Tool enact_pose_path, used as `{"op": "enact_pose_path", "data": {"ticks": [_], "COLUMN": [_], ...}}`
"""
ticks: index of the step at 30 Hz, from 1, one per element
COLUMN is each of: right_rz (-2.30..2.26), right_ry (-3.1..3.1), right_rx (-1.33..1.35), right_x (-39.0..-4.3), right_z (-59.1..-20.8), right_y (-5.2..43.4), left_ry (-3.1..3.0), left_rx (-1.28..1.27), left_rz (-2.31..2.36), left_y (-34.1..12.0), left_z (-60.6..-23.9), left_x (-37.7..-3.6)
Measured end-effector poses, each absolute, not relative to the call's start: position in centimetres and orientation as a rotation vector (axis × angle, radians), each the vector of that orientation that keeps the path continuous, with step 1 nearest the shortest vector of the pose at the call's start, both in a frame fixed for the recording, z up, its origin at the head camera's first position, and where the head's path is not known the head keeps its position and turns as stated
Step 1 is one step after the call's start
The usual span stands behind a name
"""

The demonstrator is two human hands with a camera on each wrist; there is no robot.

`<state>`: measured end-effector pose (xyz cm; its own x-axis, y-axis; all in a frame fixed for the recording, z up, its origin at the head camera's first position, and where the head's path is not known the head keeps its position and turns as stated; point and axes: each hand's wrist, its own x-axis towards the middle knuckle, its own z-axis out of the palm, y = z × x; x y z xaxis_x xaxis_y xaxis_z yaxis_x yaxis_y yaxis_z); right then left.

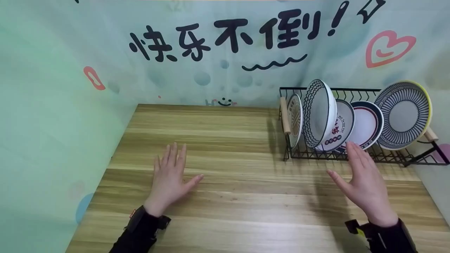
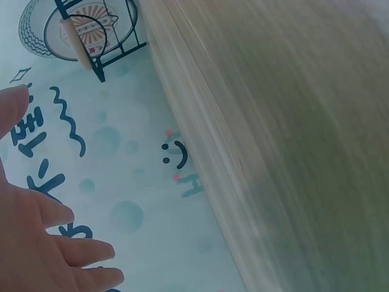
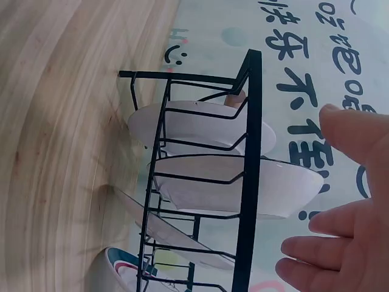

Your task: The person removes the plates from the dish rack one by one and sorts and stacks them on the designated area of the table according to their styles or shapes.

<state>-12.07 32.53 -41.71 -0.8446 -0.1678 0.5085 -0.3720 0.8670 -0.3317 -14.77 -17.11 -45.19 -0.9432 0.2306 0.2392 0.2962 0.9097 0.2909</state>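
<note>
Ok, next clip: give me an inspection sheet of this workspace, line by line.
Surface: wooden table, bare between the hands.
Job's things: black wire rack at the right rear, holding five dishes on edge; zigzag bowl leans among them, striped plate at the right end.
Clutter: nothing seen.
Grippers: left hand flat and open over the table; right hand open, fingertips just in front of the rack, holding nothing.
Cables: nothing seen.
Surroundings: pale green printed backdrop with black characters and a pink heart, on the back and left sides.

The backdrop (image 1: 225,70) reads 快乐不倒! in black, above a small smiley
</note>
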Motion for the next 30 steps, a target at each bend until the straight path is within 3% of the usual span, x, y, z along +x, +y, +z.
{"op": "enact_pose_path", "data": {"ticks": [30], "right_rz": [0.793], "right_ry": [-2.532], "right_rx": [0.192], "right_x": [-15.1], "right_z": [-40.8], "right_y": [31.0], "left_ry": [-2.806], "left_rx": [-0.448], "left_rz": [-0.560], "left_y": [-13.4], "left_z": [-45.4], "left_x": [-15.6]}}
